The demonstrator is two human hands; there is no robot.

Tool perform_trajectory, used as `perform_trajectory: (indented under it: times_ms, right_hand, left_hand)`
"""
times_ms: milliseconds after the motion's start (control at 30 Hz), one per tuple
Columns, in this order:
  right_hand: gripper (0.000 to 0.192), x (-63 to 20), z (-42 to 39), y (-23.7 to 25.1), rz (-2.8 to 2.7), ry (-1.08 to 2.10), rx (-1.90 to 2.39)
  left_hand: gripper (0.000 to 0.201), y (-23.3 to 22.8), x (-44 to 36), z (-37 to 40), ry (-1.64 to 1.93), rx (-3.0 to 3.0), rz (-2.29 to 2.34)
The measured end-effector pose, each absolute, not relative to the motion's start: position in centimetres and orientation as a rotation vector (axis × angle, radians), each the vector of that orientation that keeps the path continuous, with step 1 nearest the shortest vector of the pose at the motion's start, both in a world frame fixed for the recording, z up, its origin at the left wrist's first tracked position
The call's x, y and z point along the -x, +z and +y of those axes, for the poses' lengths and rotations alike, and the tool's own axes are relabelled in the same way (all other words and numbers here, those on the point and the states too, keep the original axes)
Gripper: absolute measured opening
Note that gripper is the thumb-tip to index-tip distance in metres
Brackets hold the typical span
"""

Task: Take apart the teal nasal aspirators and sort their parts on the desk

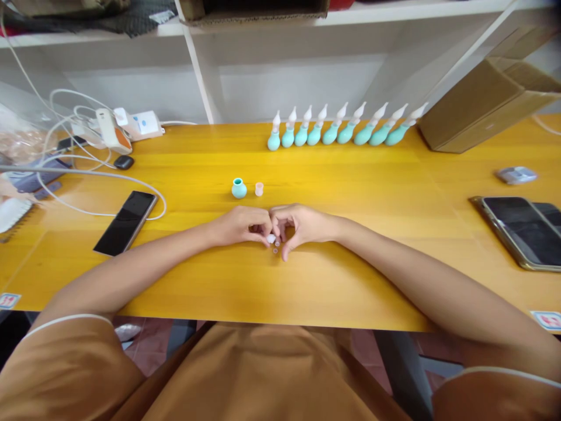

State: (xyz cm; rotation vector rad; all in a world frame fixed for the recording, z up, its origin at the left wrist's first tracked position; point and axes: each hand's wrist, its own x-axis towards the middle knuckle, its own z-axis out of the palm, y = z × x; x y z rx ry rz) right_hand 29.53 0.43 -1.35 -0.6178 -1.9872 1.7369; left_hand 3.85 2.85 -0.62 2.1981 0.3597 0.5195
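Observation:
My left hand (pixel 250 225) pinches a small white piece (pixel 271 238) between thumb and fingers, just above the table. Right against it, my right hand (pixel 303 225) curves inward, its thumb held apart from its bent fingers. Two tiny clear ring-like parts (pixel 275 251) lie on the table below and between the hands. Beyond them stand an open turquoise bulb (pixel 239 188), its mouth facing up, and a short pale pink, see-through cylinder (pixel 259 189). The fingers partly hide the white piece, so its full shape does not show.
Along the back stands a row of several turquoise bulb aspirators (pixel 314 135) with white pointed tips. A phone (pixel 125 223), cables and a power strip (pixel 144 124) lie left. To the right are more phones (pixel 521 228), a small grey object (pixel 516 175) and a cardboard box (pixel 475 108).

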Motion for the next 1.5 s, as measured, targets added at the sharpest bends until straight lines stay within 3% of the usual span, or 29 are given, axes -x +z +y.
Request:
perform_trajectory:
  times_ms: [167,500,1000,1100,1333,1500]
  right_hand:
    - [0.053,-30.3,0.7,-1.3,-1.781,1.986,0.677]
    - [0.054,-30.3,0.1,-0.4,-1.943,1.669,0.551]
    - [0.057,-30.4,0.4,-0.9,-1.908,1.620,0.476]
    - [0.060,-30.2,0.4,-1.2,-1.885,1.621,0.541]
    - [0.051,-28.7,0.2,-1.9,-2.011,1.145,0.744]
    - [0.048,-28.9,0.7,-2.1,-2.066,1.035,0.724]
  left_hand:
    - [0.048,-0.3,-3.9,3.0,0.540,-2.167,0.443]
    - [0.052,-0.4,-3.8,3.0,0.562,-2.128,0.458]
    - [0.049,-0.4,-3.8,3.1,0.593,-2.128,0.506]
    - [0.047,-0.4,-3.9,3.0,0.617,-2.140,0.503]
    - [0.034,-0.5,-3.9,2.9,0.724,-2.231,0.491]
    - [0.019,-0.4,-4.0,2.8,0.807,-2.339,0.475]
